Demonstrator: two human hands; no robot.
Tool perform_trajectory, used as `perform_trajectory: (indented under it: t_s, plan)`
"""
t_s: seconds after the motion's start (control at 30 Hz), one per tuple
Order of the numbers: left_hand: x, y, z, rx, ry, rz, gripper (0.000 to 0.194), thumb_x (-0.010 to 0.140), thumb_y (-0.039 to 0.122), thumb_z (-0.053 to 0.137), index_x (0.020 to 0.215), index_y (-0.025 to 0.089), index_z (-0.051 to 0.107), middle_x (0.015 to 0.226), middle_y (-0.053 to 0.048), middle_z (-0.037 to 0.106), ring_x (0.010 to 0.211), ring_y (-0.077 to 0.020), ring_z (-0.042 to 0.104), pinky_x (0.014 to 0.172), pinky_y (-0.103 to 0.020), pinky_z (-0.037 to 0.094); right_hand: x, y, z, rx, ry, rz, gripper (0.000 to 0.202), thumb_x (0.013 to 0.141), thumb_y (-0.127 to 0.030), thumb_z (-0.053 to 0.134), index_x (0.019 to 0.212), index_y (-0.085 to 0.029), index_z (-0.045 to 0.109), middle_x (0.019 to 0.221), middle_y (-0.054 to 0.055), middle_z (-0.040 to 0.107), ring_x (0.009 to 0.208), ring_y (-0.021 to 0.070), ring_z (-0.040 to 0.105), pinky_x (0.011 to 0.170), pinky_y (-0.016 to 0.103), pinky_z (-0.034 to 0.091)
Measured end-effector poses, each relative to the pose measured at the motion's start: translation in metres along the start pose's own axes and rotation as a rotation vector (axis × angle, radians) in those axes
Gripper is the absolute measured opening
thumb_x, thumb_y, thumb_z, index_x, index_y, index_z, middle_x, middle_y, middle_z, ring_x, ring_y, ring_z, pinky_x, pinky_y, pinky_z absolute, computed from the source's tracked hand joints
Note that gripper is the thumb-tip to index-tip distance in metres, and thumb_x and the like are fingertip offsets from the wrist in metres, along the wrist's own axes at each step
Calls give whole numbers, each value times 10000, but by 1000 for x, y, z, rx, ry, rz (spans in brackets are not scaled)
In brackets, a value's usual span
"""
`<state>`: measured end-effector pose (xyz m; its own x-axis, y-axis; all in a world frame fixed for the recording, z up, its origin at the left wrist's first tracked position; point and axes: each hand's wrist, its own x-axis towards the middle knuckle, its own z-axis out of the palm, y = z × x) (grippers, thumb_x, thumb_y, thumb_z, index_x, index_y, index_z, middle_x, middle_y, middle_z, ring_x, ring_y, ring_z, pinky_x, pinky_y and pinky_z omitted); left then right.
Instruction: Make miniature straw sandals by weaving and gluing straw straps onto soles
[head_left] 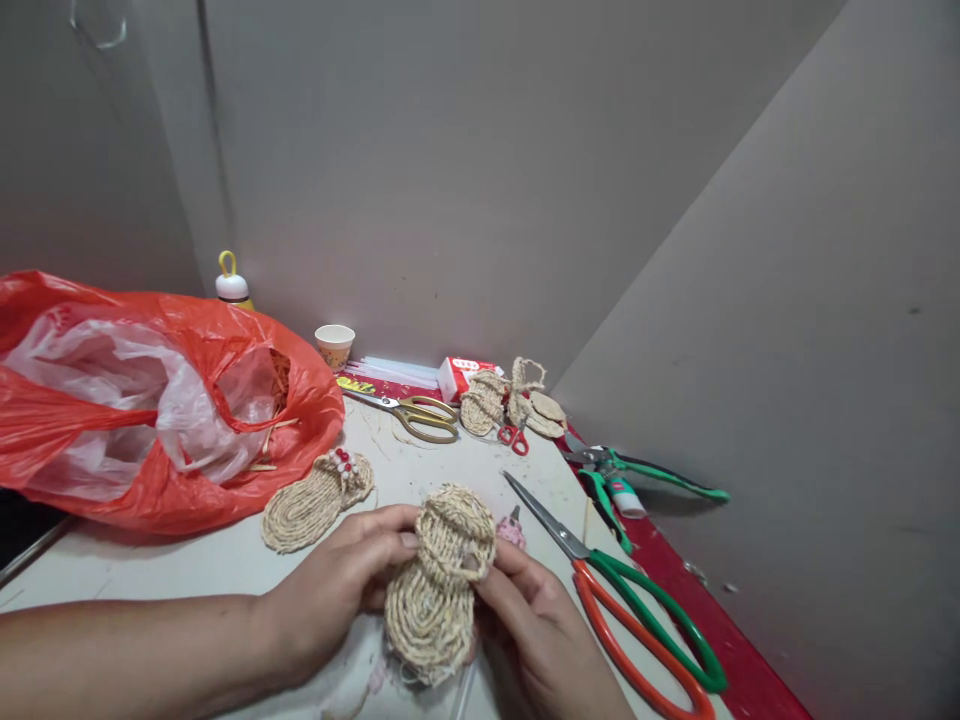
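Note:
A small woven straw slipper (431, 610) is held up between both hands over the table's front part. My left hand (341, 575) grips its left edge, thumb near the strap. On the other side, my right hand (536, 620) pinches the strap's right edge; some of its fingers are hidden behind the slipper. A second straw slipper (304, 510), with red and white beads on its strap, lies left of my hands. Just beyond the held slipper is a small pink knitted piece (511, 528), partly covered by my right hand.
Large scissors (592, 570) with green and orange handles lie at the right, near green-handled pruners (600, 470). A red plastic bag (300, 440) fills the left. Gold-handled scissors (424, 415), a paper cup (334, 345) and more straw pieces (484, 400) stand along the back wall.

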<state>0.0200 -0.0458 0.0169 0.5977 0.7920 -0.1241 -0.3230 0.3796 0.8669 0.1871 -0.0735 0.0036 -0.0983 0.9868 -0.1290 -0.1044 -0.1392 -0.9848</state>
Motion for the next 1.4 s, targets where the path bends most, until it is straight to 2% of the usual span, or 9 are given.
perform_trajectory:
  t_s: [0.17, 0.43, 0.67, 0.73, 0.83, 0.9, 1.03, 1.17, 1.4]
  plan:
    - [2, 3, 1, 34, 34, 76, 301, 847, 234, 541, 1095, 100, 648, 869, -87, 708, 795, -188, 642, 774, -313, 455, 1, 1, -7, 13, -8, 63, 377, 735, -480, 721, 909, -148, 681, 577, -21, 573, 465, 95, 485, 498, 217, 419]
    - [3, 5, 2, -72, 159, -15, 329, 707, 211, 638, 1016, 100, 660, 808, -76, 712, 733, -180, 649, 711, -298, 461, -2, -6, -7, -23, -8, 63, 341, 709, -419, 747, 930, -172, 668, 728, 12, 619, 553, 128, 502, 514, 249, 464]
    - [7, 6, -2, 88, 317, -10, 365, 710, 156, 617, 1070, 107, 640, 843, -70, 711, 725, -160, 637, 690, -288, 465, 7, -15, -22, -27, 1, 136, 399, 662, -392, 764, 978, -180, 644, 774, 35, 636, 594, 144, 549, 508, 240, 444]
    - [9, 5, -5, 162, 332, 38, 355, 751, 164, 581, 1097, 105, 631, 855, -74, 705, 730, -164, 633, 684, -297, 474, 7, -21, -30, -41, 87, 124, 423, 623, -391, 790, 965, -186, 648, 796, 49, 653, 605, 161, 581, 516, 259, 466]
    - [8, 0, -10, 464, 373, 212, 345, 790, 131, 523, 1117, 141, 633, 957, -76, 681, 848, -183, 616, 765, -334, 481, 0, -25, -37, -238, 361, -15, 381, 626, -419, 799, 920, -214, 673, 852, 71, 684, 677, 195, 617, 571, 279, 518]
    - [7, -7, -11, 738, 348, 408, 354, 787, 77, 492, 1095, 158, 647, 985, -73, 648, 926, -187, 582, 839, -351, 466, -9, -22, -34, -335, 447, -103, 290, 675, -443, 766, 863, -239, 678, 772, 54, 680, 667, 204, 621, 582, 284, 532]
    - [5, -22, -11, 1055, 193, 678, 401, 803, 18, 419, 1141, 133, 602, 879, -71, 579, 834, -172, 540, 757, -321, 482, -18, -6, -14, -496, 241, -207, 173, 689, -376, 755, 703, -219, 683, 621, 38, 649, 530, 173, 565, 490, 259, 472]
    - [3, -30, -9, 1148, 107, 715, 375, 827, 37, 424, 1171, 132, 541, 917, -88, 563, 850, -187, 519, 751, -337, 482, -12, 5, -1, -578, 191, -231, 205, 752, -381, 688, 660, -199, 676, 533, 14, 594, 473, 136, 495, 457, 238, 414]
    - [3, -30, -7, 1115, 73, 630, 336, 841, 59, 450, 1149, 154, 543, 915, -72, 556, 858, -176, 528, 765, -320, 485, -5, 9, -9, -593, 190, -152, 241, 798, -388, 633, 667, -186, 644, 558, 14, 596, 481, 124, 502, 455, 223, 416]
